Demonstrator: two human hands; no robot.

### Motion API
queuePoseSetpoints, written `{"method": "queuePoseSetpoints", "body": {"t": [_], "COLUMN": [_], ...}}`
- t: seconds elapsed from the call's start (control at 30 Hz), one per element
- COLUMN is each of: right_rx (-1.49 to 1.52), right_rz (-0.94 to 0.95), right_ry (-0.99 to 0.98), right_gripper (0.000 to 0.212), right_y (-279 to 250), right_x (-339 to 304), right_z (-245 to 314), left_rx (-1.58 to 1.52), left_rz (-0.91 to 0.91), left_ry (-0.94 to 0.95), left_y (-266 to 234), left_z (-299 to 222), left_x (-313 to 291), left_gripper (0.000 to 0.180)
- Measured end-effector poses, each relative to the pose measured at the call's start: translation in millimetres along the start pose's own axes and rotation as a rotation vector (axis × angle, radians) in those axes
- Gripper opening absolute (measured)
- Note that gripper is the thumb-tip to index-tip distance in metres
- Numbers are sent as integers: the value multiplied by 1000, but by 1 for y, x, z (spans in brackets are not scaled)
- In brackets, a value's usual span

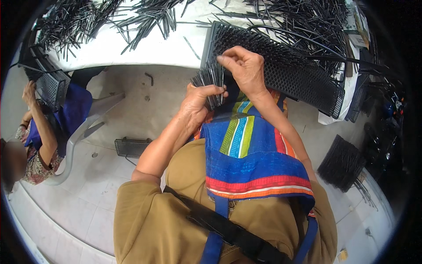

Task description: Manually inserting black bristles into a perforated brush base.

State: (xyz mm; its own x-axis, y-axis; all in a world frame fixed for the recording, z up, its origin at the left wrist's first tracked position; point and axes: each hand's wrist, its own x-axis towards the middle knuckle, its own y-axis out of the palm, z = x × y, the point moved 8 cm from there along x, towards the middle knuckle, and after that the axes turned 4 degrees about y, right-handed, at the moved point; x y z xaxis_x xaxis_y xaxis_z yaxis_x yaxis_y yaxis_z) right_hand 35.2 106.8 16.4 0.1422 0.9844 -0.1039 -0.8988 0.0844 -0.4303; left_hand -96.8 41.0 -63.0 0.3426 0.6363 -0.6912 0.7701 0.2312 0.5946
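A bundle of thin black sticks (207, 78) is held upright in my left hand (197, 99), its thumb pressed across the front. Just right of the bundle's top, my right hand (249, 72) has thumb and forefinger pinched together. Whatever lies between those fingertips is too small to make out. Beyond and to the right is a black perforated tray (303, 86), leaning from the table's edge toward my lap. Many black sticks stand in the holes of its far left part; the near right part shows bare holes. A striped blue apron (246, 165) covers my lap.
Loose black sticks (156, 20) lie across the white-covered table (187, 42), with a bigger pile (307, 22) at far right. At left a co-worker's hand (29, 93) touches another tray (53, 88). A wire tray (132, 147) and a dark bristly block (342, 163) are on the floor.
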Motion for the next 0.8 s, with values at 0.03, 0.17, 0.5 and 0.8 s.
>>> {"method": "queuePoseSetpoints", "body": {"t": [0.03, 0.17, 0.5, 0.8], "right_rx": [-20, 236, 585, 267], "right_rz": [145, 285, -8, -283], "right_ry": [144, 240, 225, -194], "right_gripper": [16, 16, 7, 8], "right_y": [7, 22, -2, -33], "right_x": [-1, -12, -14, 3], "right_z": [-10, -36, -27, 5], "left_rx": [-21, -22, -38, 122], "left_rz": [-14, -5, -120, -107], "left_ry": [1, 6, -49, 30], "left_y": [0, 5, -10, 8], "left_z": [-1, -3, 3, -8], "left_x": [-1, -4, 3, -11], "left_gripper": [30, 30, 25, 19]}}
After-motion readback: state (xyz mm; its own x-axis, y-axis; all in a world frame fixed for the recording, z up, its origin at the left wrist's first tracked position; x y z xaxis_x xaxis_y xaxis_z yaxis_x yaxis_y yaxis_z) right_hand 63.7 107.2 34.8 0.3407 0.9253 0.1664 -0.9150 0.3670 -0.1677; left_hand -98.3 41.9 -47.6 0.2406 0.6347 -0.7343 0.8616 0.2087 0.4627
